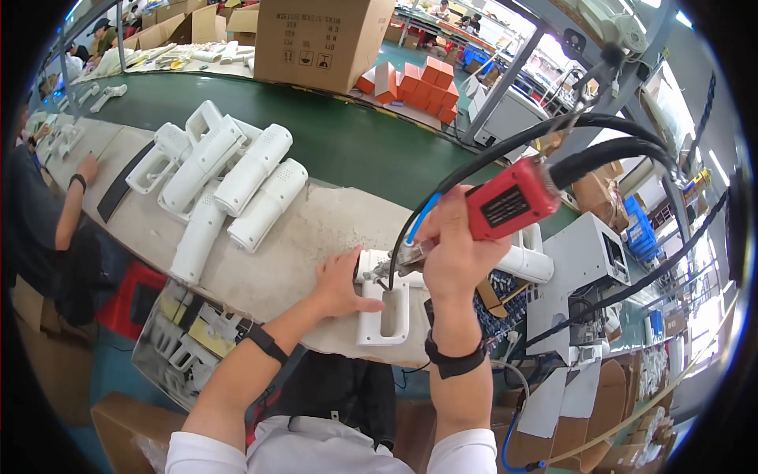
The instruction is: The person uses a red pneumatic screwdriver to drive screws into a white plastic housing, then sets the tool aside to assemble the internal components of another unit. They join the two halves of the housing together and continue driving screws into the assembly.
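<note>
My right hand [458, 265] is wrapped round a red power screwdriver [540, 202], which leans down to the left with its metal nose at a white plastic housing [369, 325]. Thick black cables and a short blue tube run off the tool. The housing lies on the workbench's near edge and has a looped handle with a long opening. Against its left side, my left hand [339, 284] grips it, thumb over the near part and fingers at the far part. The screwdriver's nose and my right hand hide part of the housing's right side.
Several similar white housings [237, 170] are piled at the left on the worn bench top [316, 217]. Another white housing [527, 265] sits right of my right hand. Beyond runs a green conveyor belt [347, 134] with a large cardboard box [316, 47] behind. A co-worker's arm [75, 197] is at far left.
</note>
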{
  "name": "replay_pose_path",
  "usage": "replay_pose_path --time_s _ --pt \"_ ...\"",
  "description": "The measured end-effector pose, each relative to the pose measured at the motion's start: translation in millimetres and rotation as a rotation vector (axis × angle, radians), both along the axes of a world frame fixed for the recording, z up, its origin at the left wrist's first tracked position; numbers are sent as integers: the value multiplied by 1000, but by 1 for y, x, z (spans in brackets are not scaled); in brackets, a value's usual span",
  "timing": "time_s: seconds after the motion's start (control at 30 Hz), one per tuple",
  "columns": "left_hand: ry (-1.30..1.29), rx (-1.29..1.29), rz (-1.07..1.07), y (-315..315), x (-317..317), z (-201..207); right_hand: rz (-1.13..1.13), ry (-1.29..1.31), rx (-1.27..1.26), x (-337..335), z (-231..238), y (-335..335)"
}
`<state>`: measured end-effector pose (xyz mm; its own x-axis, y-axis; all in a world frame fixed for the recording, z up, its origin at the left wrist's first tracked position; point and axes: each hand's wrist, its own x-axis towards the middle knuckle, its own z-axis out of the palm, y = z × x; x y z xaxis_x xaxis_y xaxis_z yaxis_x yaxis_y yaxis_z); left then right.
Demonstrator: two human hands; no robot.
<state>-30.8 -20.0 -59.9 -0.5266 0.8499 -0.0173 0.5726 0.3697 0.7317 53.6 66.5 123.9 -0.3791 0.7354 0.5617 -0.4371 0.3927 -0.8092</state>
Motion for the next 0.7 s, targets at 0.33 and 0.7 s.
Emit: replay_pose_path --time_s 0.33,0.7 --pt "41 -37 -23 -1 2 7 -48 -88 72 -14 -53 11" --pt "181 141 215 10 28 -3 -27 27 -6 23 5 0"
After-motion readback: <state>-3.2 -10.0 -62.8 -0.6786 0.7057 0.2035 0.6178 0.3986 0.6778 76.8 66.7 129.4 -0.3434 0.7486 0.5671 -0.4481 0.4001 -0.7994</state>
